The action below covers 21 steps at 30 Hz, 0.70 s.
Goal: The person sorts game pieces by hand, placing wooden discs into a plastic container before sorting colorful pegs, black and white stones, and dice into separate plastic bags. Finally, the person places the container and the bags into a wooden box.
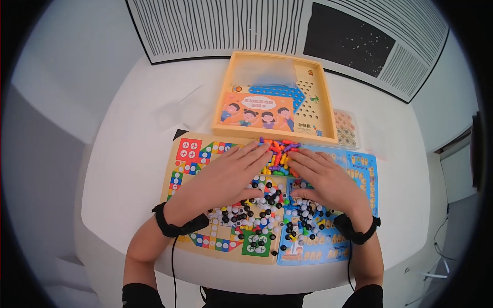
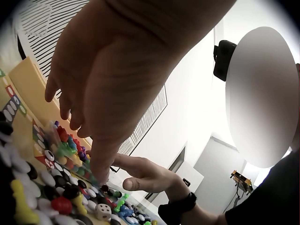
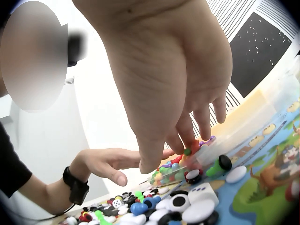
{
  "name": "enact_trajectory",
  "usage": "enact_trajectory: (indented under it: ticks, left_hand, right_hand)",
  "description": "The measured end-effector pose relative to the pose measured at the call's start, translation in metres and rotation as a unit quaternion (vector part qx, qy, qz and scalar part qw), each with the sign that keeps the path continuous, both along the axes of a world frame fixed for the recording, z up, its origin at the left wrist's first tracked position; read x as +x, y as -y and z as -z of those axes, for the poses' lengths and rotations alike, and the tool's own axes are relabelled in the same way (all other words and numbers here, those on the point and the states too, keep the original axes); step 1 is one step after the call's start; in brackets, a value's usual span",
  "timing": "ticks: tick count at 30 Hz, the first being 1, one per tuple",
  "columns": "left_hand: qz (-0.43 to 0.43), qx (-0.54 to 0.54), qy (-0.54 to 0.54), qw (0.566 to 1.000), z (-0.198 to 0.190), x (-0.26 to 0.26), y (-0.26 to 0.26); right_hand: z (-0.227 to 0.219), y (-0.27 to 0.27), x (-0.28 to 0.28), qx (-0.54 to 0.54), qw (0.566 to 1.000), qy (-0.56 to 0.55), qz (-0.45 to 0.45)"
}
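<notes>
A clear plastic box (image 3: 227, 147) filled with colourful pawns (image 1: 280, 155) stands at the middle of the game boards. My left hand (image 1: 228, 174) reaches to its left side, palm down, with long, nearly straight fingers at the rim. On the right side my right hand (image 1: 328, 179) mirrors it, fingers extended toward the box and thumb apart. Below both palms lies a heap of loose black and white round pieces (image 1: 262, 214), mixed with pawns and dice. A white die (image 2: 103, 211) shows among them in the left wrist view. No piece shows in either hand.
Under the pieces lie a flying-chess board (image 1: 203, 245) and a blue printed board (image 1: 364, 197). Behind them sits a wooden tray (image 1: 222, 102) holding an orange booklet (image 1: 257, 112) and a blue perforated piece (image 1: 295, 95). A pack of round wooden discs (image 1: 345, 128) lies beside the tray.
</notes>
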State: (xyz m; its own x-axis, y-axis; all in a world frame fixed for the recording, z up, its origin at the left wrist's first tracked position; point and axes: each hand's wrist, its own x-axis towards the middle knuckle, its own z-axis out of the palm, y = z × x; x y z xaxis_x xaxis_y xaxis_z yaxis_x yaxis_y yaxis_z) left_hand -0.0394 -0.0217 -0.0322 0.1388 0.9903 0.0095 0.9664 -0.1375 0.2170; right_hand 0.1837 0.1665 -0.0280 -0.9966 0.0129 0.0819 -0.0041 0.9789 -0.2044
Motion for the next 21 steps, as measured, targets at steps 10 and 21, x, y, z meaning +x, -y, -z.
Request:
enact_trajectory:
  ticks: [10,21]
  left_hand:
    - [-0.022,0.003,0.011,1.000,0.015,-0.001,-0.008]
    - [0.025,-0.016,0.030,0.999,0.013,0.001,-0.010]
  right_hand:
    - [0.007,0.001,-0.007,0.015,0.999,0.014,0.028]
    - [-0.002,0.004,-0.002,0.002,1.000,0.017,0.010]
